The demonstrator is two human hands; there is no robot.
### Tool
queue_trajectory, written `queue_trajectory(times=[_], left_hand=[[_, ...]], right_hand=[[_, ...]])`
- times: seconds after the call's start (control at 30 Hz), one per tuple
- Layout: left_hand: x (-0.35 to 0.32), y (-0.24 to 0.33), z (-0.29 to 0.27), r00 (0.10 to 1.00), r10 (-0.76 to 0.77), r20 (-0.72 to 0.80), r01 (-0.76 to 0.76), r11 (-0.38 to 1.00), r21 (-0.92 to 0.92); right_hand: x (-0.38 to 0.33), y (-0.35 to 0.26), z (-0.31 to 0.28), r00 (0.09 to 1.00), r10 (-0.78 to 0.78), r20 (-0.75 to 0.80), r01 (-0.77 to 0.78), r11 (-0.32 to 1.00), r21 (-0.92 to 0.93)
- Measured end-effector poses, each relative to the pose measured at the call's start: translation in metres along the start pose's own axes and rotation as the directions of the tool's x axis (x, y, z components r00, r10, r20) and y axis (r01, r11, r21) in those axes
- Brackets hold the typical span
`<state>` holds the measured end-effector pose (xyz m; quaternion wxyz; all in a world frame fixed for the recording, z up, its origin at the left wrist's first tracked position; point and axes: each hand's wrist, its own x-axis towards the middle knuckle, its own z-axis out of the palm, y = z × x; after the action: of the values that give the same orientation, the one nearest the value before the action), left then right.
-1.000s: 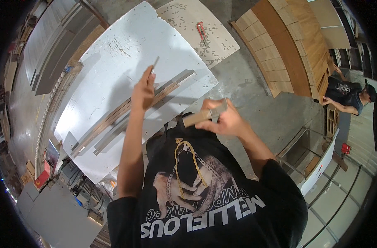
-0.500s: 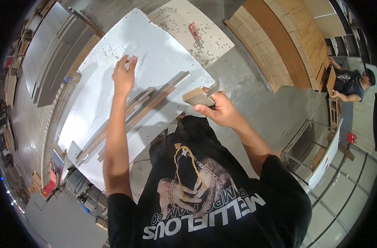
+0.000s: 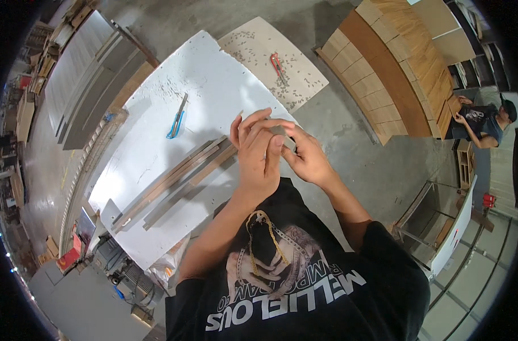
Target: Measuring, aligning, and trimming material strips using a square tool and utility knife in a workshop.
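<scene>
Close in front of my shirt, my right hand (image 3: 307, 156) grips a small grey-brown piece of board (image 3: 278, 131). My left hand (image 3: 258, 150) reaches across it, thumb and index finger against the piece and the other fingers fanned out. Most of the piece is hidden behind my fingers. A blue utility knife (image 3: 176, 120) with its blade out lies on the white tabletop (image 3: 151, 119), left of my hands. Beside my left wrist, several long narrow wooden strips (image 3: 171, 177) lie slantwise on the same top.
A red-handled cutter (image 3: 278, 67) rests among dark scraps on a beige board (image 3: 304, 79) beyond the table. Stacked wood panels (image 3: 378, 74) stand at the far right, where another person (image 3: 481, 119) handles a board. A motor-like machine (image 3: 131, 273) sits at the lower left.
My left hand has moved right, from the white top to the board piece in my right hand. The blue knife now shows where that hand was. The view has shifted slightly.
</scene>
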<state>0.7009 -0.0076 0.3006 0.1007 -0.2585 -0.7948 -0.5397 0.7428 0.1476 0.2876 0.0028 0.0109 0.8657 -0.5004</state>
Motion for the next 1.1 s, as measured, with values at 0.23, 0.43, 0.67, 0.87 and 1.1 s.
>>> queue_trajectory(times=[0.23, 0.43, 0.67, 0.87, 1.1], left_hand=[[-0.004, 0.020, 0.001, 0.976, 0.217, -0.007, -0.216, 0.974, 0.069], [0.001, 0.027, -0.001, 0.979, 0.146, -0.146, -0.146, 0.989, 0.010], [-0.013, 0.046, 0.003, 0.975, 0.198, -0.101, -0.199, 0.980, 0.001], [-0.002, 0.037, 0.003, 0.997, 0.055, -0.058, -0.073, 0.923, -0.377], [0.033, 0.019, 0.001, 0.940, -0.267, 0.212, 0.284, 0.269, -0.920]], right_hand=[[0.014, 0.027, 0.006, 0.991, -0.094, -0.091, 0.099, 0.994, 0.055], [0.030, -0.022, -0.008, 0.992, -0.062, -0.111, 0.066, 0.998, 0.025], [0.040, -0.020, -0.017, 0.980, -0.101, -0.171, 0.120, 0.987, 0.103], [0.052, -0.020, -0.029, 0.995, 0.035, -0.089, -0.028, 0.997, 0.077], [0.036, 0.032, -0.052, 0.943, -0.329, 0.046, 0.305, 0.912, 0.275]])
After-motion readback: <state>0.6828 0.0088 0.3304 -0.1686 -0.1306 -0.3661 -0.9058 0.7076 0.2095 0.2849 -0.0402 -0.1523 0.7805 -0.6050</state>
